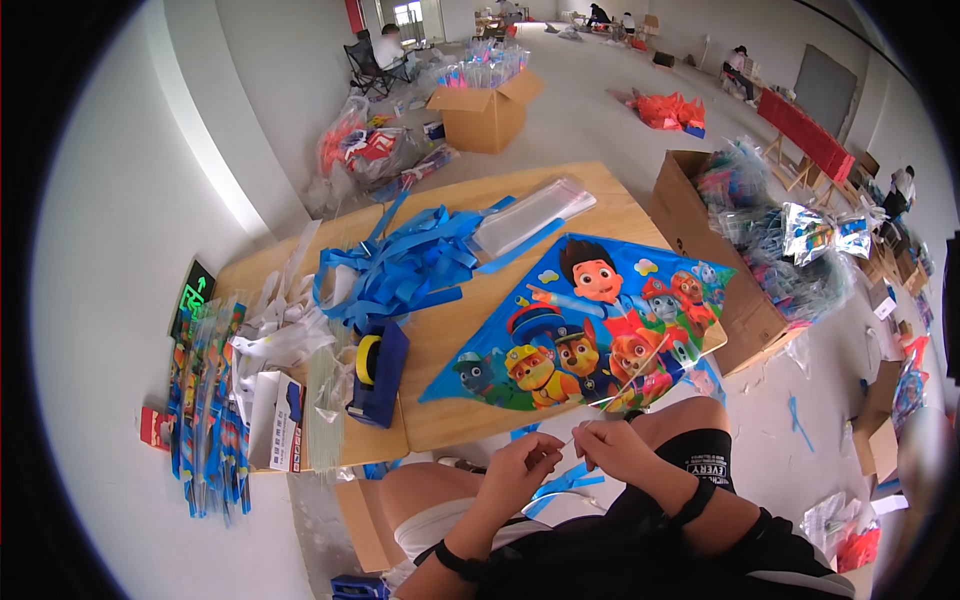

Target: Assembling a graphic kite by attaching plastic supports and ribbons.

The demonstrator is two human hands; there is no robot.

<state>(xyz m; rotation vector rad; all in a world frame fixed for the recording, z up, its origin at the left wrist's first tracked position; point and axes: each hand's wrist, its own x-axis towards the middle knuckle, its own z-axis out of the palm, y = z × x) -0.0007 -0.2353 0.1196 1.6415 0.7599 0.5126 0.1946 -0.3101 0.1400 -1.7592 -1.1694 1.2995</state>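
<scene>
My left hand (522,472) and my right hand (612,450) are close together above my lap, just off the table's near edge. Both have their fingers pinched; whatever lies between the fingertips is too small to make out. Right beyond them a blue cartoon-printed kite (535,345) is spread over the table (450,415), its lower edge near my right hand. Thin pale rods cross the kite's lower right part. Neither hand touches the kite's printed face.
A blue tape dispenser (380,385) stands left of the kite. Behind it lie blue ribbon strips (410,260) and clear plastic sleeves (535,215). Rolled kites (208,410) and a small white box (275,420) line the left edge. A large carton (715,270) adjoins the table's right side.
</scene>
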